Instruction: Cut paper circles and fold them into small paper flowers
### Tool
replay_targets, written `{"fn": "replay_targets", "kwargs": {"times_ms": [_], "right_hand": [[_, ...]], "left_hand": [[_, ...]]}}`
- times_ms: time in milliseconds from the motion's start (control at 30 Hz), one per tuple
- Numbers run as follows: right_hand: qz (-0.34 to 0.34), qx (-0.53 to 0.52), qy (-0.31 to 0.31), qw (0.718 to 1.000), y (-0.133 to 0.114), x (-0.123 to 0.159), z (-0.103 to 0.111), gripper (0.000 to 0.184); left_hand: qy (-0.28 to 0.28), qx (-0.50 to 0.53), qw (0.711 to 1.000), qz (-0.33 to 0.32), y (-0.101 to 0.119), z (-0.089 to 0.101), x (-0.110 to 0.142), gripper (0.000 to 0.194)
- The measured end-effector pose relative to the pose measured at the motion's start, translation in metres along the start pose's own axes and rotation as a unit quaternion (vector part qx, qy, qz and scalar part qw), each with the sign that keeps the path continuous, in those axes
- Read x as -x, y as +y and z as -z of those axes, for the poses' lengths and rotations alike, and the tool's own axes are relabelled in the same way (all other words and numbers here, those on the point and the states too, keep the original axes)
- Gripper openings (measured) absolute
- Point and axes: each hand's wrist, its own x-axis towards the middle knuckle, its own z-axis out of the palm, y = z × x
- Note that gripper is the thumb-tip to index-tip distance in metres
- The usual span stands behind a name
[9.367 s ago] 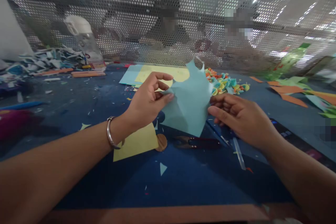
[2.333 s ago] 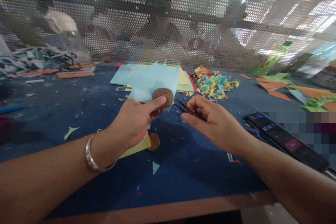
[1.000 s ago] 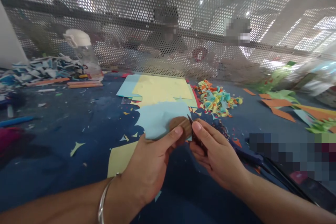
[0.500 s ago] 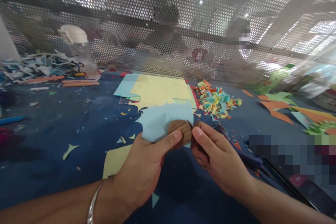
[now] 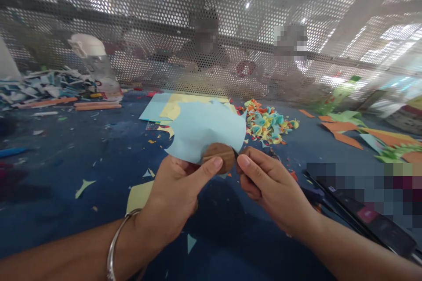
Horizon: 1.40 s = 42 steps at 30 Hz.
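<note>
A light blue sheet of paper (image 5: 207, 120) with scalloped cut edges is in my left hand (image 5: 171, 202), tilted up over the table. My left thumb presses a round brown wood-grained disc (image 5: 220, 153) flat against the sheet, near its lower right edge. The fingers behind the paper are mostly hidden. Close by on the right, my right hand (image 5: 273, 189) pinches a dark pointed tool (image 5: 235, 153). Its tip meets the right rim of the disc; the rest lies hidden in the fingers, so its kind is unclear.
Behind the blue sheet lie stacked yellow and blue papers (image 5: 154, 107). Small coloured paper pieces (image 5: 267, 120) are heaped to the right, orange strips (image 5: 343, 129) further out. A water bottle (image 5: 102, 70) and paper scraps (image 5: 49, 88) stand back left. A perforated screen (image 5: 148, 22) borders the table; people sit beyond.
The blue sheet has turned and tilted up, showing more of its face and covering more of the yellow paper. Both hands and the disc have shifted slightly left.
</note>
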Motion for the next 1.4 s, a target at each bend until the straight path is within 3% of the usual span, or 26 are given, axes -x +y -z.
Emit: {"fn": "replay_targets", "kwargs": {"times_ms": [133,800,1033,1233,1400], "right_hand": [[0.002,0.012,-0.001,1.0,0.001,0.0,0.001,0.044],[0.034,0.083,0.007,0.996,0.005,-0.002,0.007,0.045],[0.03,0.099,0.011,0.995,0.009,-0.002,0.009,0.047],[0.014,0.082,0.016,0.996,0.008,-0.002,0.006,0.048],[0.0,0.067,0.017,0.998,0.008,-0.005,0.006,0.046]], "left_hand": [[-0.031,-0.054,0.997,-0.056,-0.005,0.002,-0.001,0.01],[-0.088,-0.091,0.987,-0.098,-0.002,0.009,-0.006,0.006],[-0.089,-0.1,0.985,-0.113,-0.002,0.011,-0.007,0.026],[-0.078,-0.117,0.984,-0.112,-0.004,0.012,-0.007,0.021],[-0.088,-0.113,0.984,-0.105,-0.004,0.011,-0.01,0.031]]}}
